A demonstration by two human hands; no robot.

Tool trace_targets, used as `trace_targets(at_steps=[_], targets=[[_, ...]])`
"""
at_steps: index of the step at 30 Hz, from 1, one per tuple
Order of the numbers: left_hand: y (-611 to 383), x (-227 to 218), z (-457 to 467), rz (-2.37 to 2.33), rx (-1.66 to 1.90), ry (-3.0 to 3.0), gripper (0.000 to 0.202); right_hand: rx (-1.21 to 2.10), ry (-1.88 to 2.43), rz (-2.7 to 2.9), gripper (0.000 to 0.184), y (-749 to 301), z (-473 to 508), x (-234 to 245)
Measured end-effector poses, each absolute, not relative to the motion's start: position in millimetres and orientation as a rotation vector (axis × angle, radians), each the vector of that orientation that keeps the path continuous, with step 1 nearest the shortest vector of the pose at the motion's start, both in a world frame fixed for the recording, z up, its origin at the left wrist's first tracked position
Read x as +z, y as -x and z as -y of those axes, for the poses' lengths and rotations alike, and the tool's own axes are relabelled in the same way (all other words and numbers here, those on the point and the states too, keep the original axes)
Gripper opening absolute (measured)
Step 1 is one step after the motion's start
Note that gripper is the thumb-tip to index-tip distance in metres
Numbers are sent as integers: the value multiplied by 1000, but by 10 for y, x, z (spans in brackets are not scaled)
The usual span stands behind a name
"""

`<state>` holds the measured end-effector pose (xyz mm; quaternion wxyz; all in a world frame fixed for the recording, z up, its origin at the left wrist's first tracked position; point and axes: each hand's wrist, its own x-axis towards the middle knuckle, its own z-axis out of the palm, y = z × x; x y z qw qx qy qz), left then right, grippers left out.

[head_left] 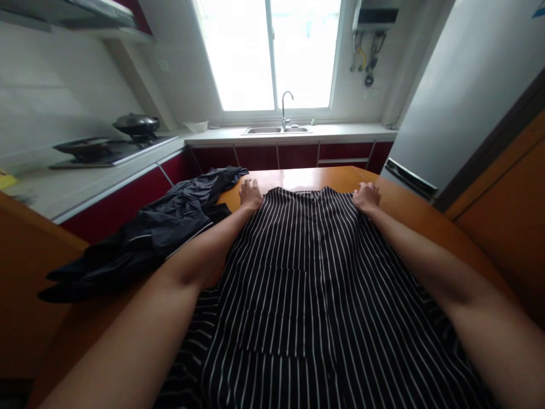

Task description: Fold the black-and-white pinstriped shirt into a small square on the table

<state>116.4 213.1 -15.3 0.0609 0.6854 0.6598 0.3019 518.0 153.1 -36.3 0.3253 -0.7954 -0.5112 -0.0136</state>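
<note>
A black button-up shirt point(276, 284) with thin white stripes lies front side up, spread over the wooden table. Its row of buttons runs lengthwise down the middle, and a patch pocket shows on the left half. At the far left corner of the shirt, my left hand point(251, 195) is closed on the edge with bent fingers. My right hand point(367, 196) grips the far right corner in the same way. Both arms stretch forward along the shirt's sides. The near end of the shirt runs out of view at the bottom.
A heap of dark clothes point(157, 227) lies on the table point(430, 238) to the left. Beyond are a counter with a sink point(276, 130) and faucet, and a stove with a lidded pan point(136, 123). A fridge point(464, 96) stands at the right.
</note>
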Motion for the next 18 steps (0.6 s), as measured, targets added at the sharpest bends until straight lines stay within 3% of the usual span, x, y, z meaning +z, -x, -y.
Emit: trace_targets(at_steps=[4,10,18], targets=[[-1749,-144,-1977,-1551,485,-2636,48,-93,1857,1904,44,-4498,-1543,-314],[-2070,-281,-1832,-1482,162,-2582,62,200,1965,2175,57,-3968,-1566,-393],[-1865,-480,-1767,-1529,258,-2584,65,102,2008,1974,47,-4009,-1720,-359]])
